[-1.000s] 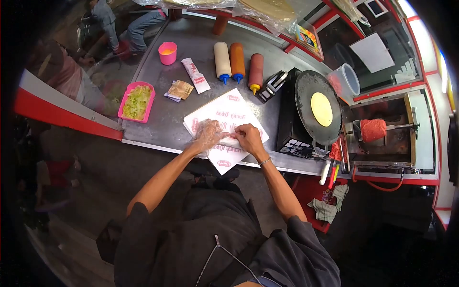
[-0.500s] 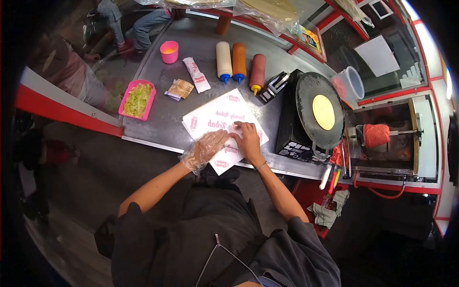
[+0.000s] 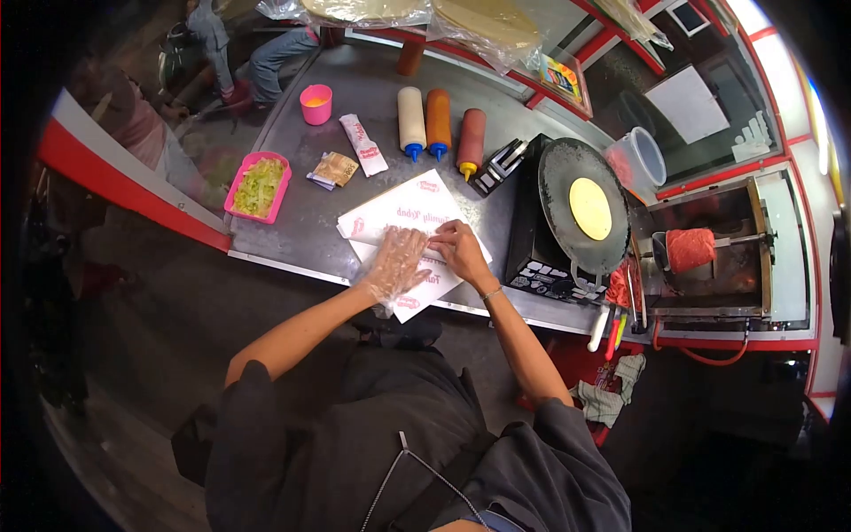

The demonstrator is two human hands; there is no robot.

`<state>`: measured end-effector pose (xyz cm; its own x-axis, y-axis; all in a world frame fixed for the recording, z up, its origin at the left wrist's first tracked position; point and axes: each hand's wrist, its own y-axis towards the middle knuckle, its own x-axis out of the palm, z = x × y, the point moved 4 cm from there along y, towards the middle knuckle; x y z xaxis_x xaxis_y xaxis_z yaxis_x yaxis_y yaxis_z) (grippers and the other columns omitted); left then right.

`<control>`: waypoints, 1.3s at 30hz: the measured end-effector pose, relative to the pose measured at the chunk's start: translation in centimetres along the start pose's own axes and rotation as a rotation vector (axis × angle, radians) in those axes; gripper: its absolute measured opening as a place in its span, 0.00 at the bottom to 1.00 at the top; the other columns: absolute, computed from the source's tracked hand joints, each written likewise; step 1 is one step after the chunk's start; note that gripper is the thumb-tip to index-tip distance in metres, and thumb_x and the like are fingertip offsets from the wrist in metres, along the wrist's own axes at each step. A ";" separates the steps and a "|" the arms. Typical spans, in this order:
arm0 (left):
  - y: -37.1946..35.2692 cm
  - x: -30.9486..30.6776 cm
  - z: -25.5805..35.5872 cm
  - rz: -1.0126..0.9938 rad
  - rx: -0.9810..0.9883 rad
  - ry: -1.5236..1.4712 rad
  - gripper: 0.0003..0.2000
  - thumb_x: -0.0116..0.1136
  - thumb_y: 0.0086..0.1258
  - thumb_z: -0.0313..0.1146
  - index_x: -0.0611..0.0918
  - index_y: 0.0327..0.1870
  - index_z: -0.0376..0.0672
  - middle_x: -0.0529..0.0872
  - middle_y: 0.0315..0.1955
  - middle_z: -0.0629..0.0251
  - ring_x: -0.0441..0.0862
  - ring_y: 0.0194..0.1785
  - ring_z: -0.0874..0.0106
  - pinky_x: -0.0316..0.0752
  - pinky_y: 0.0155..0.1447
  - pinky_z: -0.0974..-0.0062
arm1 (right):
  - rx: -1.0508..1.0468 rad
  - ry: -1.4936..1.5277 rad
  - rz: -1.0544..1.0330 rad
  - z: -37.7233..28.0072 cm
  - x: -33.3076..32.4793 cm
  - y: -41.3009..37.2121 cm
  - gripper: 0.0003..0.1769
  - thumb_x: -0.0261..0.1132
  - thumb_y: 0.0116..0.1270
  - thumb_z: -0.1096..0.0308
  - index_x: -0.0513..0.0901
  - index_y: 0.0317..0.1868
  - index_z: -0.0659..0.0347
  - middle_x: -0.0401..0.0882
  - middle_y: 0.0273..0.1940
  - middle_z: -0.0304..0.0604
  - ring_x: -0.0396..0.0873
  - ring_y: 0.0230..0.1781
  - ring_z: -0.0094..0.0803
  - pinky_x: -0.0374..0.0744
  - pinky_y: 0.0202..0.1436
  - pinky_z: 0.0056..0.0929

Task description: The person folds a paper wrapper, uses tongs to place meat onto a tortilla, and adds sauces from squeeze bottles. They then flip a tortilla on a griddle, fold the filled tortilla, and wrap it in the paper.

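Observation:
Printed white kebab wrapping paper [image 3: 390, 206] lies at the counter's front edge, its lower corner overhanging slightly. A crease or folded edge crosses it beneath my hands. My left hand [image 3: 396, 259], in a clear plastic glove, rests flat on the paper with its fingers stretched out. Beside it, my bare right hand [image 3: 461, 251] has bent fingers pinching the paper along that fold. Whether anything lies inside the fold is hidden. Beyond the paper are a wrapped white packet [image 3: 363, 144] and some banknotes [image 3: 333, 170].
Several sauce bottles [image 3: 438, 124] stand at the back. Left are a pink tub of shredded lettuce [image 3: 258, 187] and a pink cup [image 3: 316, 104]. On the right, a flatbread [image 3: 590, 209] sits on a round griddle [image 3: 567, 168], near knives [image 3: 613, 332] and meat on a spit [image 3: 690, 250].
My left hand has slid up and inward across the paper, flattening out. My right hand stays close to it. The paper's fold shows more clearly between the upper and lower parts.

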<state>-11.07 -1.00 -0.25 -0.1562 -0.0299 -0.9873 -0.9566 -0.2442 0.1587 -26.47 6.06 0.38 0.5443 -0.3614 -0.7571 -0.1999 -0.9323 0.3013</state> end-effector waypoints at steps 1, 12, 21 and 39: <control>0.3 0.5 0.3 0.032 -0.023 -0.016 0.31 0.53 0.73 0.59 0.76 0.60 0.37 0.77 0.50 0.56 0.73 0.58 0.61 0.64 0.67 0.52 | 0.022 -0.032 -0.027 0.0 -0.2 0.4 0.10 0.70 0.68 0.70 0.91 0.46 0.64 0.84 0.42 0.54 0.83 0.41 0.46 0.80 0.51 0.38; 1.0 2.4 0.2 -0.030 -0.076 -0.120 0.36 0.54 0.70 0.61 0.74 0.66 0.36 0.77 0.55 0.52 0.71 0.62 0.58 0.62 0.69 0.50 | 0.134 -0.095 0.305 -1.4 -0.5 2.1 0.07 0.69 0.68 0.70 0.81 0.41 0.63 0.76 0.34 0.47 0.76 0.39 0.45 0.76 0.44 0.42; 0.4 2.5 0.4 0.052 -0.096 -0.145 0.36 0.54 0.71 0.60 0.75 0.65 0.33 0.76 0.59 0.49 0.70 0.66 0.54 0.59 0.74 0.48 | 0.335 -0.023 -0.146 2.5 2.4 8.1 0.18 0.79 0.59 0.55 0.85 0.34 0.61 0.86 0.31 0.46 0.85 0.34 0.45 0.80 0.39 0.43; -4.2 -2.6 -2.4 0.052 -0.419 -0.207 0.43 0.63 0.69 0.47 0.60 0.79 0.30 0.65 0.76 0.41 0.60 0.80 0.49 0.47 0.83 0.49 | -0.118 -0.335 -0.088 -5.3 3.2 -3.5 0.39 0.54 0.65 0.82 0.62 0.80 0.64 0.67 0.74 0.58 0.65 0.77 0.52 0.59 0.83 0.51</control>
<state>-6.09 -2.18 1.68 -0.2883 0.1313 -0.9485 -0.7711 -0.6191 0.1487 -19.76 8.21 -0.02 0.2546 -0.2820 -0.9250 -0.0577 -0.9593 0.2766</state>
